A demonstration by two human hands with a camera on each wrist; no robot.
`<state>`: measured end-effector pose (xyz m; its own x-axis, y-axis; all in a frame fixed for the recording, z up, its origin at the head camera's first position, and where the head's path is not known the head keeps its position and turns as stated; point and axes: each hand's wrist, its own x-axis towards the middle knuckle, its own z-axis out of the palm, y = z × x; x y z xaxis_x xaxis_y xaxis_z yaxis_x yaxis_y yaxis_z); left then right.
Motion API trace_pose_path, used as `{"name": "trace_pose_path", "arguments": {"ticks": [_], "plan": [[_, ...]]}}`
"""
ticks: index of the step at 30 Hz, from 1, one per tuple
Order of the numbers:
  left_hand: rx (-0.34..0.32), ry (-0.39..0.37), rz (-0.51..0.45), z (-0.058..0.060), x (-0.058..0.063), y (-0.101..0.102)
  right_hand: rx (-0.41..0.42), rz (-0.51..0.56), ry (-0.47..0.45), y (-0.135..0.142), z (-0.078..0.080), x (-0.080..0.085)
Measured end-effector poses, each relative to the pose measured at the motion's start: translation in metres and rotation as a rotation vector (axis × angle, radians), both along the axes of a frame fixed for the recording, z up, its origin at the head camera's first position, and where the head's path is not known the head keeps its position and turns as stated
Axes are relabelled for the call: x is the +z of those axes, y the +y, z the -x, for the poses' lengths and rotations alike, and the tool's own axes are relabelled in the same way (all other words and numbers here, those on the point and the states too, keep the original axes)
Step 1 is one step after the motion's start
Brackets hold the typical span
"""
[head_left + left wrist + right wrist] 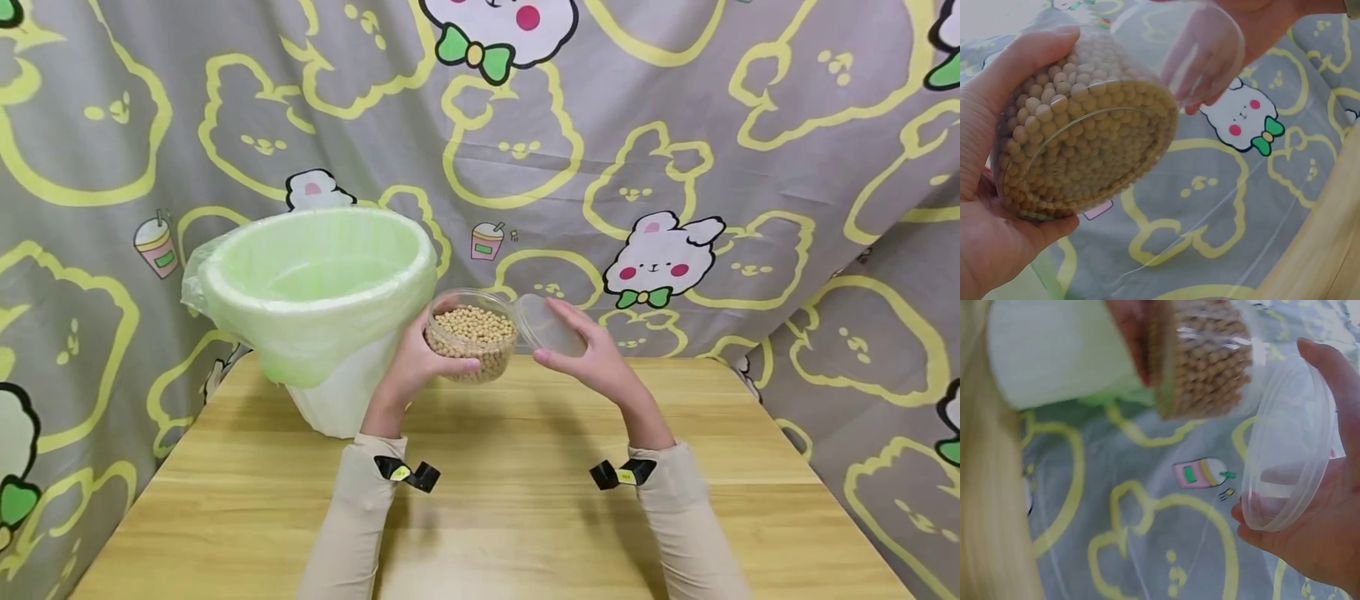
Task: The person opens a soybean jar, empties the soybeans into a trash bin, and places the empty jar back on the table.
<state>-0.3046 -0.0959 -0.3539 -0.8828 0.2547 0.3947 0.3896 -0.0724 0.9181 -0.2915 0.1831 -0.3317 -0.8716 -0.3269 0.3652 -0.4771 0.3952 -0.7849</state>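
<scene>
My left hand [422, 360] grips a clear plastic jar [474, 367] around its side, thumb across the front. Small round beige beans, like soybeans [472, 323], fill most of it, and its top is uncovered. The left wrist view shows the jar's round base [1091, 159] from below, held up above the table. To the right, my right hand [596, 354] holds a translucent round lid [546, 323] by its edge, tilted beside the jar's rim. From the right wrist view, the lid [1288, 447] sits between thumb and fingers, its inside facing the jar.
A white bin [330, 400] lined with a pale green plastic bag [322, 329] stands open on the left, close beside my left hand. Under my arms is a wooden table [495, 517]. A grey curtain [405, 150] with cartoon prints hangs behind it.
</scene>
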Motion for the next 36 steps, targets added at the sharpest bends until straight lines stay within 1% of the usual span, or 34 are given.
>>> {"name": "trace_pose_path", "arguments": {"ticks": [6, 11, 14, 20, 27, 31, 36], "plan": [[0.050, 0.014, -0.022, 0.004, -0.004, 0.000, -0.054, -0.074, -0.032, 0.018, 0.005, -0.009], [0.075, 0.022, -0.023, 0.004, -0.002, 0.001, -0.128, -0.187, -0.056, 0.032, 0.008, -0.021], [0.075, 0.017, -0.013, 0.000, 0.001, 0.002, -0.152, -0.261, -0.069, 0.037, 0.009, -0.032], [0.048, 0.023, 0.011, -0.011, 0.012, 0.003, -0.141, -0.347, -0.100, 0.041, 0.013, -0.055], [0.053, 0.017, 0.025, -0.014, 0.015, 0.004, -0.114, -0.452, -0.083, 0.045, 0.019, -0.080], [0.052, 0.015, 0.024, -0.014, 0.014, 0.004, -0.098, -0.492, -0.063, 0.047, 0.022, -0.091], [0.053, 0.023, 0.027, -0.014, 0.015, 0.004, -0.100, -0.526, -0.055, 0.048, 0.025, -0.102]]}}
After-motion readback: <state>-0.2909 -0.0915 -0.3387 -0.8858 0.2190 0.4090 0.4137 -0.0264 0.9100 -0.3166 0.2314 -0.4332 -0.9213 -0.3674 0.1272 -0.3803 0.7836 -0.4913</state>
